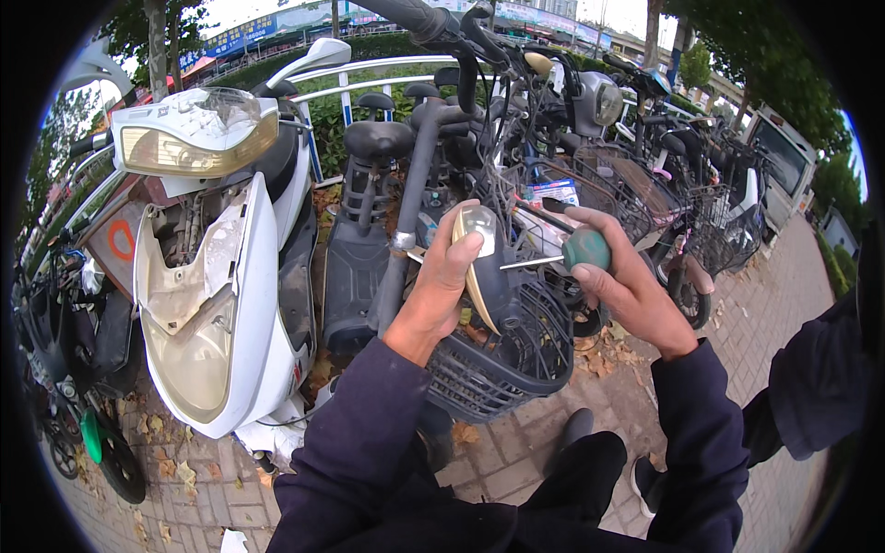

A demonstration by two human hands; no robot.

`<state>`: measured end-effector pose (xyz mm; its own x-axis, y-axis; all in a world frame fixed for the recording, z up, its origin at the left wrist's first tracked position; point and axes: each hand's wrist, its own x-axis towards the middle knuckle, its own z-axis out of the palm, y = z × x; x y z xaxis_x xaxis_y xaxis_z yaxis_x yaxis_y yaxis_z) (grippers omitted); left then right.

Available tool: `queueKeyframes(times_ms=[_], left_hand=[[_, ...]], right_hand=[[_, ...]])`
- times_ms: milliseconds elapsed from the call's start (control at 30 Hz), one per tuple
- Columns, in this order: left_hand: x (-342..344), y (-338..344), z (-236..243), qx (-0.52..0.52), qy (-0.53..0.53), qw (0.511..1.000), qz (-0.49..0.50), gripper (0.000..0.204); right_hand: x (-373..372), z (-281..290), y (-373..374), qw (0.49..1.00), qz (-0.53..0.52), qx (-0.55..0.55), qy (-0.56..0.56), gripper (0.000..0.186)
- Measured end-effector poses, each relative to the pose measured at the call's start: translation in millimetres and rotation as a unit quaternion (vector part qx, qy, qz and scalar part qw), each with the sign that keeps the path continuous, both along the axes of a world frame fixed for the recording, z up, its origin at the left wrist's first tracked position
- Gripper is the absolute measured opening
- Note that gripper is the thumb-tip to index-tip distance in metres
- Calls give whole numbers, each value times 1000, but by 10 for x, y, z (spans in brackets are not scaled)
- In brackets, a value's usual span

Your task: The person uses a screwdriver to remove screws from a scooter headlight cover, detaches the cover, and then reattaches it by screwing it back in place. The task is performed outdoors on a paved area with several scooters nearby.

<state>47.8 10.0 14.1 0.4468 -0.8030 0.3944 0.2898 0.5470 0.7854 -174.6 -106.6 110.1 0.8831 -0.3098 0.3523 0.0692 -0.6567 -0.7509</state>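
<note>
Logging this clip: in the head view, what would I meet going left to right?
Green piece low at far left → white scooter → left hand → lamp-like part → green-handled tool → right hand → white van.

Writing beyond the parked bikes, one bold mark closer by.
From where I stand, the clearest lettering runs along a blue banner (241,41) at the upper left, past the white railing (396,61): yellowish characters with a row of digits beneath. On the left of the white scooter (267,369), a brown panel (101,263) wears an orange-red ring (112,239), shaped like a rounded letter or figure. Among the bikes, a blue-and-white label (553,192) carries print too small for me to make out.
</note>
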Motion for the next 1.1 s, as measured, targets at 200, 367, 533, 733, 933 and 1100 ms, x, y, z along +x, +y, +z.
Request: queueKeyframes(times_ms=[200, 367, 533, 733, 933, 1100], left_hand=[[18, 8, -7, -1, -18, 1000, 3, 95], [-13, 60, 7, 9, -48, 998, 27, 95], [-13, 64, 34, -6, -24, 1000, 14, 92], [-29, 47, 23, -8, -11, 1000, -2, 91], [-28, 65, 16, -13, -45, 998, 47, 96], [-60, 81, 14, -35, -75, 994, 65, 97]], right_hand=[[29, 75, -23, 997, -37, -70, 25, 45], [69, 142, -16, 992, -73, 43, 99, 47], [2, 126, -14, 980, -26, 181, 74, 53], [-55, 76, -5, 995, 32, 90, 22, 57], [58, 110, -44, 991, -22, 118, 58, 54], [68, 232, -71, 973, -74, 135, 170, 62]])
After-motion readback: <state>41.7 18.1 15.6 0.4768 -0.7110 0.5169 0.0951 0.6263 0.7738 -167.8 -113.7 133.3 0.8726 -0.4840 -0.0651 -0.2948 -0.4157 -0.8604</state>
